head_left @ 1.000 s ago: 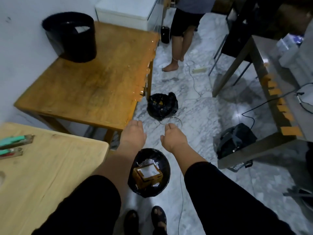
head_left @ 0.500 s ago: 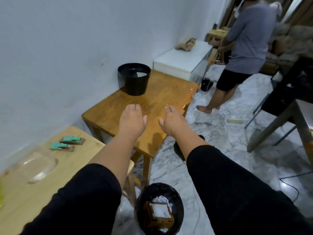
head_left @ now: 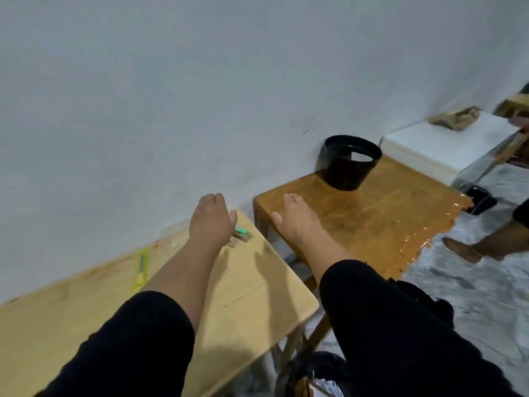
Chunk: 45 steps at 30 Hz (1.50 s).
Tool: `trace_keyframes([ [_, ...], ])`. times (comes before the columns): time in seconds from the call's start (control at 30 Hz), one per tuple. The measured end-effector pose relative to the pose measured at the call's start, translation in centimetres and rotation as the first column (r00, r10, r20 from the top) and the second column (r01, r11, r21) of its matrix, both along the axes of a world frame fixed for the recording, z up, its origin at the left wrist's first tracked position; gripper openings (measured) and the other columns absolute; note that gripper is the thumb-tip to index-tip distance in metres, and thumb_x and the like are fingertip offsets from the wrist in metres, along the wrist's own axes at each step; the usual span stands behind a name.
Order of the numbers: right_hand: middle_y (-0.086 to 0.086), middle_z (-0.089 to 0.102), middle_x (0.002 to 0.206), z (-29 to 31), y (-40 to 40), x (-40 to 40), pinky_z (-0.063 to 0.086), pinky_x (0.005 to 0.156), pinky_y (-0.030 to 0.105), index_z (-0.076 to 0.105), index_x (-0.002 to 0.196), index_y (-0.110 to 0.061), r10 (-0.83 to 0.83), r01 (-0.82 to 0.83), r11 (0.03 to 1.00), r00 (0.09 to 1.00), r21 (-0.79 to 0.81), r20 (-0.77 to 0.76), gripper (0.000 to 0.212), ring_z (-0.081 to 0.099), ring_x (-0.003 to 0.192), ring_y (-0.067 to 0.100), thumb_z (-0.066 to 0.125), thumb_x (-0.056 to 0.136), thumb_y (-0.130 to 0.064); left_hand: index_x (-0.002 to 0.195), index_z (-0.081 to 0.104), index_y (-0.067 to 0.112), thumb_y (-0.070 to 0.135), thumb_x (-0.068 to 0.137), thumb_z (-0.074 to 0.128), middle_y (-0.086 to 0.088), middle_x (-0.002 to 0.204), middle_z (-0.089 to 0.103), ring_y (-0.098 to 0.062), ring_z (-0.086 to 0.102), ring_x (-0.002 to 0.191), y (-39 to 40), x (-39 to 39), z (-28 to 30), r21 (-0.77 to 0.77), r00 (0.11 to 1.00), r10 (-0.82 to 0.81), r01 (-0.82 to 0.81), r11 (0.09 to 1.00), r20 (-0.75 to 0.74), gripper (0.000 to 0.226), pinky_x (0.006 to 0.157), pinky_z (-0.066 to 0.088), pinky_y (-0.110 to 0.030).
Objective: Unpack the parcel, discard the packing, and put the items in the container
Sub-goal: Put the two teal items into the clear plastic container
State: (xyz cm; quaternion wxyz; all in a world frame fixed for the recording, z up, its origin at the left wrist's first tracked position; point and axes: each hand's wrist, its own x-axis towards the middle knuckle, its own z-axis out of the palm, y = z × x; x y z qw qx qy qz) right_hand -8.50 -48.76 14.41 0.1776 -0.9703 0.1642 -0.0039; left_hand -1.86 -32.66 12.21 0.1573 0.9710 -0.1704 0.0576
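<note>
**Hands held out empty above two tables**

The left hand [head_left: 211, 222] and the right hand [head_left: 297, 217] are both stretched forward, palms down, fingers loosely spread and holding nothing — they sit apart from each other, with black sleeves [head_left: 400, 325] covering the upper forearms. The left hand hangs over the far corner of the pale wooden table [head_left: 252, 293], partly hiding a small green-topped item [head_left: 243, 232] lying there; a yellow utility knife [head_left: 141, 270] lies farther left on the same top, near the wall. The right hand is over the near-left corner of the darker, glossy wooden table [head_left: 386, 219]. At that table's far corner, against the wall, stands the black round container [head_left: 347, 163], upright and open at the top. Low in the frame — between the forearms — the rim of a black bin [head_left: 320, 368] shows on the floor, with some brown and white packing [head_left: 320, 386] just visible inside.
</note>
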Motion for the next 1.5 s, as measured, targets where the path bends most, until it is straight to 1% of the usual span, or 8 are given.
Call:
trace_keyframes([
  [0.3,0.012,0.026,0.149,-9.0,6.1,6.6,0.032,0.108,0.037,0.021,0.144,-0.004,0.164,-0.15,0.984,0.971,0.091,-0.174,0.066,0.033,0.134,0.028,0.049,0.092,-0.034,0.138,0.026,0.001,0.037,0.091,0.048,-0.02,0.14,0.034,-0.032,0.03,0.132,8.7,2.7,-9.7,-0.04,0.917,0.247,-0.272,0.961,-0.312,0.063,0.105,0.03,-0.041],
  [0.43,0.01,0.024,0.151,-13.0,5.5,9.1,0.032,0.111,0.041,0.017,0.146,-0.006,0.17,-0.145,0.983,0.952,0.114,-0.256,0.074,0.032,0.136,0.028,0.053,0.09,-0.036,0.136,0.027,-0.007,0.036,0.083,0.063,-0.031,0.134,0.04,-0.042,0.036,0.126,9.9,3.4,-14.1,-0.151,0.886,0.264,-0.341,0.928,-0.383,0.077,0.105,0.033,-0.048],
  [0.53,0.009,0.021,0.152,-15.8,4.3,10.8,0.032,0.11,0.038,0.013,0.147,-0.008,0.12,-0.087,0.988,0.949,0.125,-0.293,0.079,0.031,0.137,0.025,0.057,0.088,-0.036,0.142,0.016,-0.001,0.042,0.08,0.064,-0.023,0.146,0.029,-0.033,0.028,0.135,9.6,3.4,-16.0,-0.193,0.824,0.312,-0.442,0.876,-0.472,0.089,0.109,0.028,-0.041],
  [0.67,0.007,0.019,0.152,-18.9,3.2,12.8,0.033,0.108,0.035,0.009,0.147,-0.01,0.058,-0.018,0.988,0.963,0.152,-0.263,0.086,0.028,0.138,0.022,0.062,0.085,-0.037,0.146,0.001,0.006,0.045,0.08,0.063,-0.015,0.155,0.015,-0.027,0.018,0.141,8.8,3.8,-18.4,-0.238,0.813,0.332,-0.484,0.842,-0.479,0.098,0.113,0.021,-0.038],
  [0.9,0.004,0.02,0.151,-22.4,3.3,14.7,0.03,0.11,0.04,0.004,0.148,-0.015,-0.015,0.075,0.948,0.981,0.309,-0.193,0.098,0.025,0.138,0.02,0.069,0.078,-0.038,0.147,-0.004,0.016,0.046,0.084,0.057,-0.011,0.155,0.018,-0.029,0.023,0.14,8.0,4.1,-19.9,-0.289,0.793,0.351,-0.533,0.795,-0.498,0.093,0.112,0.023,-0.04],
  [1.03,0.006,0.035,0.138,-23.8,4.3,15.3,0.04,0.098,0.037,0.014,0.144,-0.019,0.037,-0.015,0.951,0.997,0.309,-0.064,0.09,0.037,0.126,0.021,0.069,0.076,-0.038,0.147,-0.003,0.022,0.047,0.087,0.051,-0.007,0.154,0.024,-0.03,0.029,0.138,8.0,4.3,-20.2,-0.278,0.783,0.373,-0.552,0.786,-0.498,0.085,0.109,0.027,-0.038],
  [1.23,0.011,0.038,0.138,-24.7,4.7,16.4,0.037,0.104,0.044,0.021,0.144,-0.013,0.054,-0.05,0.97,0.998,0.24,-0.011,0.085,0.036,0.125,0.026,0.067,0.078,-0.041,0.146,-0.004,0.031,0.039,0.088,0.054,0.0,0.153,0.028,-0.024,0.03,0.138,8.0,4.2,-20.3,-0.332,0.764,0.367,-0.586,0.739,-0.531,0.082,0.11,0.024,-0.032],
  [1.5,0.01,0.046,0.128,-24.6,4.8,17.0,0.036,0.086,0.027,0.038,0.133,-0.011,0.034,-0.044,0.946,0.999,0.32,0.038,0.064,0.041,0.115,0.022,0.068,0.078,-0.029,0.145,-0.006,0.035,0.041,0.088,0.054,-0.002,0.151,0.032,-0.025,0.034,0.136,8.1,4.2,-20.5,-0.343,0.758,0.361,-0.592,0.729,-0.543,0.083,0.109,0.027,-0.035],
])
